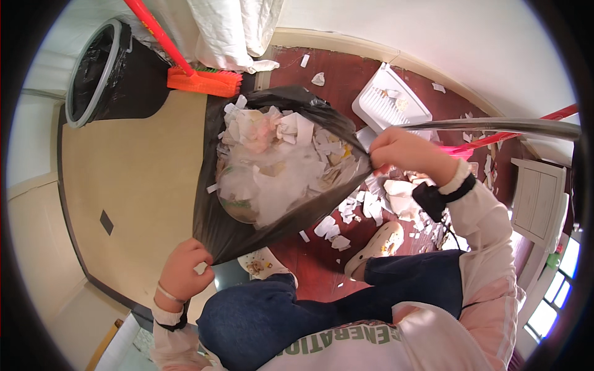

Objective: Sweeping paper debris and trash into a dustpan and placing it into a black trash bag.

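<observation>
A black garbage bag (238, 242) is stretched wide between my two hands, its mouth facing up toward me. My left hand (184, 270) pinches the near left corner of its rim. At the right, my right hand (411, 154) grips the opposite edge with curled fingers. Inside lies a heap of crumpled white and pinkish waste paper (266, 133), with a clear, cloudy plastic piece (272, 185) on top. The bag's bottom is hidden by the contents.
Paper scraps (371, 207) litter the red floor by my right shoe (375, 250). A white dustpan (380, 96) lies beyond my right hand. A red broom (192, 80) and a black lined bin (136, 86) stand far left. A grey pole (495, 126) crosses at right, near a white cabinet (537, 201).
</observation>
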Tool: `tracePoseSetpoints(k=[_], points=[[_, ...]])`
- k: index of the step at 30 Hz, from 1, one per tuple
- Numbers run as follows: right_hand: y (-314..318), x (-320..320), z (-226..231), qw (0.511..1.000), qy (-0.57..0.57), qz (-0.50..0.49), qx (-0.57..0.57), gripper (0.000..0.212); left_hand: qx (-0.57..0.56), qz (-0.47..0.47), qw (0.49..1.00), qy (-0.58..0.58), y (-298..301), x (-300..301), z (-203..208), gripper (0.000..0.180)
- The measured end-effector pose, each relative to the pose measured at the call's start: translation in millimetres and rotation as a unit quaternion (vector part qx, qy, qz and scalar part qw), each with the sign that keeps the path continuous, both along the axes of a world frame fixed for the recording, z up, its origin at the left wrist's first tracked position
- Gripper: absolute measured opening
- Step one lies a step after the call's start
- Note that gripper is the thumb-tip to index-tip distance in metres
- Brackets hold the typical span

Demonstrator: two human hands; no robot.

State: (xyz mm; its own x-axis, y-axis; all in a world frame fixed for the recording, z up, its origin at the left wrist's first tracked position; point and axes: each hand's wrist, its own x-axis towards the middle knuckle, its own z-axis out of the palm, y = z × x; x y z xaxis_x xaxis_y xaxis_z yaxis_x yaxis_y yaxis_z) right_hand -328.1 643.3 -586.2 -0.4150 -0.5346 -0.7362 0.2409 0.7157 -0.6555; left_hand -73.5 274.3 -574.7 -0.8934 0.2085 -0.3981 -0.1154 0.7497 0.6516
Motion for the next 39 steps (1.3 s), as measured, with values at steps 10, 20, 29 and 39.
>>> tracePoseSetpoints(k=[10, 20, 29, 39], points=[[-13, 13, 11, 0.942, 0.195, 0.271, 0.034, 0.021, 0.139, 0.021, 0.983, -0.123, 11, -13, -20, 0.02], [-84, -46, -110, 0.896, 0.441, -0.021, 0.05, 0.034, -0.069, 0.396, 0.915, -0.044, -44, -126, -161, 0.05], [-130, -45, -107, 0.882, 0.465, 0.022, 0.079, 0.02, -0.005, 0.435, 0.9, -0.018, -55, -119, -204, 0.031], [-163, -59, -46, 0.8, 0.565, -0.169, -0.115, 0.019, -0.039, 0.474, 0.826, 0.303, -94, -141, -110, 0.018]])
